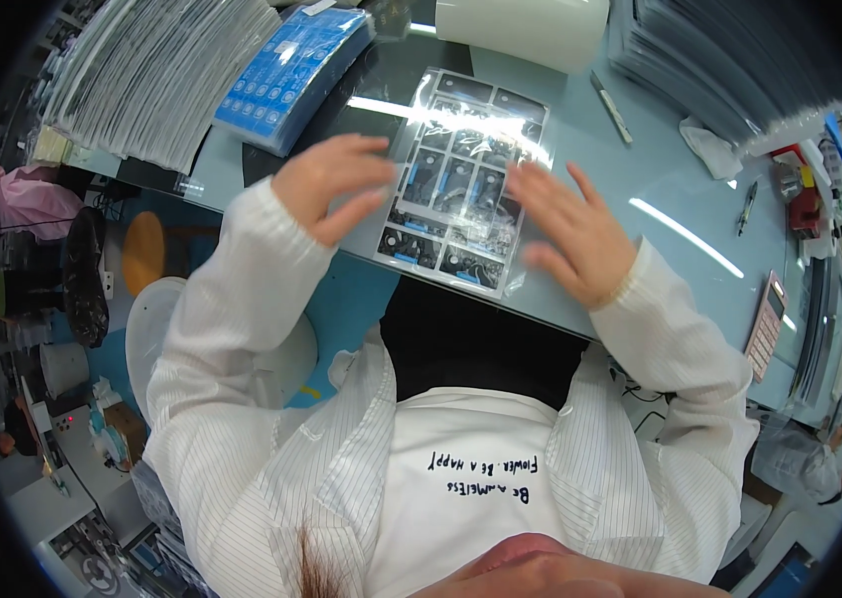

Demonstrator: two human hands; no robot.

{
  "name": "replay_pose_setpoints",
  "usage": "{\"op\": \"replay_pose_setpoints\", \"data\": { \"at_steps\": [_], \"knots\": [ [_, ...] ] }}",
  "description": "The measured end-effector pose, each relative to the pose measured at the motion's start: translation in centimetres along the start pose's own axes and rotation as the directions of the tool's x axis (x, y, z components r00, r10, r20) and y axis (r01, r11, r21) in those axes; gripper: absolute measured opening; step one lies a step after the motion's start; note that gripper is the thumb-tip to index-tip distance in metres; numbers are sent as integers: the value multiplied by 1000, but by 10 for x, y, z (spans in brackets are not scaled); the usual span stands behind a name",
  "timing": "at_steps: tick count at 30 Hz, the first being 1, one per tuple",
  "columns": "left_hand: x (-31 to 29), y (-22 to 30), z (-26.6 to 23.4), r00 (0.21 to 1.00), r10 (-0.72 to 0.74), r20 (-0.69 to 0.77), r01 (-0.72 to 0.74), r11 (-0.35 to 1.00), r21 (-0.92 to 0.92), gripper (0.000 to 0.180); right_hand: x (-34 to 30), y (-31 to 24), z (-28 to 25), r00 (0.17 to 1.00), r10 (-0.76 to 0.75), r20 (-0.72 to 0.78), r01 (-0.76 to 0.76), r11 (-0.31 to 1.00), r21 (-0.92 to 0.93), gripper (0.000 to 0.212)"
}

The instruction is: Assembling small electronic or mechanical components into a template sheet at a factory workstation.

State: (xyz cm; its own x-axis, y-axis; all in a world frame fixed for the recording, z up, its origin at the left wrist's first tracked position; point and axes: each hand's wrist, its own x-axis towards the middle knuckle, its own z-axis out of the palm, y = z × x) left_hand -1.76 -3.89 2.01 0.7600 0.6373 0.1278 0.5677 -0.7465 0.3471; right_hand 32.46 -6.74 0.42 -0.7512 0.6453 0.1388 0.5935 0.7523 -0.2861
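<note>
A glossy printed sheet with dark picture panels and small blue bars (453, 189) lies flat near the table's front edge, under or inside a transparent film that reflects the lamp. My left hand (336, 184) hovers by the sheet's left side, fingers apart and pointing right, holding nothing. On the other side, my right hand (580, 234) is open with its fingers spread. Its fingertips overlap the sheet's right edge; whether they touch it I cannot tell.
Back left, a tall stack of film-wrapped sheets (157, 80) stands beside a blue printed pack (291, 75). A white roll (526, 30) lies behind the sheet. Further right are a pen-like white tool (611, 108), crumpled tissue (710, 149), another sheet stack (720, 70) and a pink calculator (767, 327).
</note>
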Motion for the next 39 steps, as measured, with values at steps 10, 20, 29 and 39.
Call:
{"op": "replay_pose_setpoints", "data": {
  "at_steps": [10,20,29,39],
  "knots": [
    [128,-22,76,976,-36,-216,87,969,231,54,91,52,51,947,275,-168,-300,941,-153,59],
    [120,-29,75,964,-172,-202,238,898,371,61,55,51,40,907,347,-239,-397,894,-207,91],
    [96,-16,64,986,-118,-120,159,892,422,72,44,49,38,923,340,-182,-377,896,-237,103],
    [30,25,42,980,-195,37,176,942,287,75,0,23,13,950,311,6,-302,928,-219,87]
  ]
}}
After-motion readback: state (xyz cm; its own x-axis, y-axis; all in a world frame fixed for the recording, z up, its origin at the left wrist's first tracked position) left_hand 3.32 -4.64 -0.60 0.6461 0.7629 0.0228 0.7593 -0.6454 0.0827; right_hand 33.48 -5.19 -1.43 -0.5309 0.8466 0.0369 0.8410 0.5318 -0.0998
